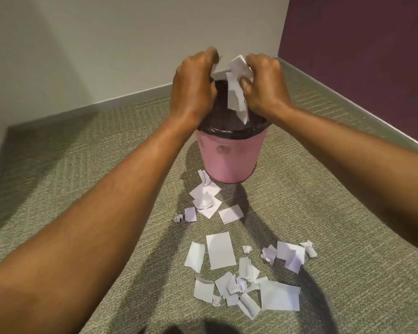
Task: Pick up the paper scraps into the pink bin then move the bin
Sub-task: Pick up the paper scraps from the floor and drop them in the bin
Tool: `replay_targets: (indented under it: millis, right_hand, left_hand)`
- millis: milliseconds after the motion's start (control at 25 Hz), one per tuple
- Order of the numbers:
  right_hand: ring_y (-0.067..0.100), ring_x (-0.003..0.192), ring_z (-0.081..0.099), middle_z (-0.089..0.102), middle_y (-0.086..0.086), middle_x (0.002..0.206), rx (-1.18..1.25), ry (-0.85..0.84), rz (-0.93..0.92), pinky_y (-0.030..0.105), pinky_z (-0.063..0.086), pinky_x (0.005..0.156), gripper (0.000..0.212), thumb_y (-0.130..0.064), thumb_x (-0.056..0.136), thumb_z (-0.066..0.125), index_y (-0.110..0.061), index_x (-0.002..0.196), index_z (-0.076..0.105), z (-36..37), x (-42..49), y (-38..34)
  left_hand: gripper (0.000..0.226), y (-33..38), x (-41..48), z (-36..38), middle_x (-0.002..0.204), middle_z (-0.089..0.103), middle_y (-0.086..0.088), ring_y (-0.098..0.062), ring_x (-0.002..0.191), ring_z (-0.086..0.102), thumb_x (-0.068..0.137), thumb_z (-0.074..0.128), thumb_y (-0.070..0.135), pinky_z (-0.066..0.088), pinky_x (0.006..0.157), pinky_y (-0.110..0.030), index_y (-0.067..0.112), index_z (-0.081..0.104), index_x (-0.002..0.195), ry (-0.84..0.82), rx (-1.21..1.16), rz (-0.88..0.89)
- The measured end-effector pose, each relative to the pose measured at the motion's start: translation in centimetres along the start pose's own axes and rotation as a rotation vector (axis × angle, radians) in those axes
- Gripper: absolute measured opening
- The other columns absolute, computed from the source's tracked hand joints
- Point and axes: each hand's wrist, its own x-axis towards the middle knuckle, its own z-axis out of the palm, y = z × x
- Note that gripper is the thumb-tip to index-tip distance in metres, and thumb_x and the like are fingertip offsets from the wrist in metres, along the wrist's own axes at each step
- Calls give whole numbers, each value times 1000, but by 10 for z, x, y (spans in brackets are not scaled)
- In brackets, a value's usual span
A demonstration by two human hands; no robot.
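1. Head view: I see my left hand (pixel 194 86) and right hand (pixel 263 86) held side by side over the mouth of the round pink bin (pixel 229 160), which stands on the grey-green woven carpet (pixel 82 150) near the room's corner.
2. Between both hands I hold a bunch of white paper scraps (pixel 235 92); the fingers of each hand are curled and clamped on it, and a few strips hang down toward the bin's opening.
3. A black plastic liner bag (pixel 227 132) is folded over the bin's rim.
4. Just in front of the bin's base, a small cluster of white torn paper pieces (pixel 206 197) lies on the carpet, the closest piece touching or nearly touching the bin.
5. Closer to me, apart from that cluster, a wider scatter of flat and crumpled white paper pieces (pixel 246 278) covers the carpet.
6. Behind the bin stand a pale cream wall (pixel 130 44) and, to the right, a dark purple wall (pixel 360 56).
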Motion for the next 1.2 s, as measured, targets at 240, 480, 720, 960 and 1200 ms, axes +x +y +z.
replay_targets:
  millis: [240, 480, 720, 960, 1200]
  right_hand:
    - [20, 82, 59, 64, 4, 93, -16, -200, 223, 25, 46, 60, 17, -11, 89, 61, -9, 105, 68, 28, 10, 27]
    - [22, 87, 68, 71, 3, 94, 33, -84, 225, 34, 57, 79, 19, -16, 90, 55, -17, 100, 71, 23, -4, 44]
    - [15, 69, 63, 68, -2, 76, 3, -336, 5, 30, 52, 63, 14, -12, 89, 58, -18, 90, 71, 20, -99, 57]
    - [22, 101, 55, 54, 4, 119, -364, -1159, -209, 33, 45, 76, 38, -25, 92, 59, -14, 128, 51, 54, -171, 90]
    - [32, 116, 50, 41, 13, 140, -511, -1267, -210, 44, 45, 91, 60, -34, 90, 61, -13, 141, 36, 115, -196, 99]
  left_hand:
    - [38, -22, 11, 58, 109, 68, -9, -23, 98, 65, 80, 62, 4, 55, 84, -33, 12, 62, 117, -248, -164, -139]
    - [24, -38, -14, 76, 78, 67, 4, -10, 71, 61, 85, 62, 38, 49, 62, -22, 16, 70, 88, -134, -269, -331]
    - [12, -94, -159, 85, 96, 61, -8, -16, 78, 55, 92, 53, 24, 45, 61, -25, 13, 56, 87, -66, -71, -733]
    - [51, -125, -225, 145, 137, 39, -17, -38, 124, 43, 88, 61, 23, 44, 98, -50, 18, 46, 137, -889, 179, -385]
    - [77, -120, -199, 189, 156, 12, -18, -38, 144, 15, 84, 65, 8, 34, 107, -58, 32, 27, 147, -1095, 292, -128]
